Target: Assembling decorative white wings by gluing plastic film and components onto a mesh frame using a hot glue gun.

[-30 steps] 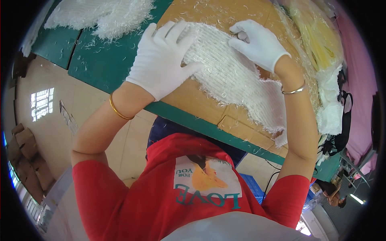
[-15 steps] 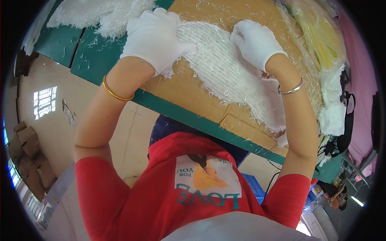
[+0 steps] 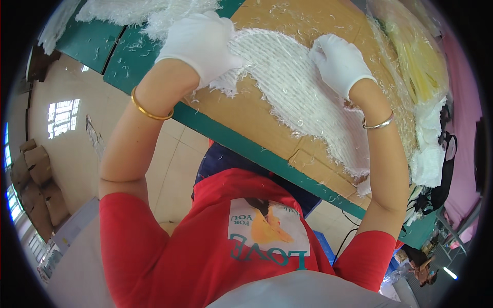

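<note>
A white ribbed fabric piece (image 3: 303, 95) with fringed, shaggy edges lies flat on a brown cardboard sheet (image 3: 241, 110). My left hand (image 3: 200, 46), in a white glove, closes over its left end, with the fingers bent and the thumb toward the cloth. Also gloved in white, my right hand (image 3: 341, 62) is closed in a pinch at the fabric's upper right edge. The gloves hide exactly how much cloth each hand grips. Below the right wrist, the fabric runs down toward the near right of the cardboard.
More shaggy white fabric (image 3: 149, 15) lies at the far left of the green table (image 3: 246, 146). Loose white threads are scattered about. Clear plastic bags with yellow material (image 3: 413, 56) and a white bundle (image 3: 427, 164) stand at the right. Brown cartons (image 3: 38, 174) sit on the floor at left.
The whole view has shifted, with the table and fabric now a little further right and lower. My left thumb has drawn slightly left against the cloth; both hands stay closed.
</note>
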`<action>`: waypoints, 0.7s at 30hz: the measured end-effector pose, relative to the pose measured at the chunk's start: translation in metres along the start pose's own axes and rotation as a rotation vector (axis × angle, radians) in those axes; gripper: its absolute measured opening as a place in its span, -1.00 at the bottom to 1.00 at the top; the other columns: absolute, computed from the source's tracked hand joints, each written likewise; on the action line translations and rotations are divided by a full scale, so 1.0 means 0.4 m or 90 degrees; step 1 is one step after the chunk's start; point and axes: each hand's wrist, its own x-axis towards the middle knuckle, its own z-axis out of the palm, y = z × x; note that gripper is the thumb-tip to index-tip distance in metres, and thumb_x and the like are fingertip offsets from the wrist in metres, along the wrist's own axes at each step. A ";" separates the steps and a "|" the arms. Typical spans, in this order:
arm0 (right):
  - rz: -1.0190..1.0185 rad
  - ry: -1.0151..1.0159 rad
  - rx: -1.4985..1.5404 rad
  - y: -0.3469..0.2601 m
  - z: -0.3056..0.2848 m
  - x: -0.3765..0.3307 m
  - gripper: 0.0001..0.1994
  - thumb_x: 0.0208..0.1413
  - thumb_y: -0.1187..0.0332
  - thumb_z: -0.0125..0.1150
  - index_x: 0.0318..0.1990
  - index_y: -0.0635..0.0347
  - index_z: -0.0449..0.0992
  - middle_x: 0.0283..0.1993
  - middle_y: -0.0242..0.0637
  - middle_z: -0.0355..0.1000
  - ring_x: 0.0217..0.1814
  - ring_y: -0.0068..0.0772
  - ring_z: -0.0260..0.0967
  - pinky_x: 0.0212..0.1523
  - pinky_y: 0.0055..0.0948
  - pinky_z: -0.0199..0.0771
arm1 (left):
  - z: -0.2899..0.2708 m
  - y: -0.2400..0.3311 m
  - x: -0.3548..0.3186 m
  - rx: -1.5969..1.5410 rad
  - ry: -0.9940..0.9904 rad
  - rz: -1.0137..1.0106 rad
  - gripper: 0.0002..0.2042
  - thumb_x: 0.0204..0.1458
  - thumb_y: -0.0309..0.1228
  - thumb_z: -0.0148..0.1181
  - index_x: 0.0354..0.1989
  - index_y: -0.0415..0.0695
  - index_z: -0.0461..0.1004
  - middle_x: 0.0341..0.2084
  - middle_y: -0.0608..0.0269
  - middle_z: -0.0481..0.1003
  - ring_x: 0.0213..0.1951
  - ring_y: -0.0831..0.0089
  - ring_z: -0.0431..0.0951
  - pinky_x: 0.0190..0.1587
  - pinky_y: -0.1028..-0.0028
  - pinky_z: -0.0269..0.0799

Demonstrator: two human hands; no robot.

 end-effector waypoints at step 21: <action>-0.036 0.025 -0.014 0.021 0.015 -0.004 -0.77 0.27 0.28 0.07 -0.18 0.26 0.56 -0.09 0.05 0.53 -0.03 0.17 0.48 0.07 -0.07 0.46 | 0.074 0.012 -0.058 -0.054 0.139 0.281 -0.66 0.20 -0.24 0.12 0.10 -0.05 0.55 0.18 0.20 0.49 0.20 0.19 0.44 0.27 0.24 0.26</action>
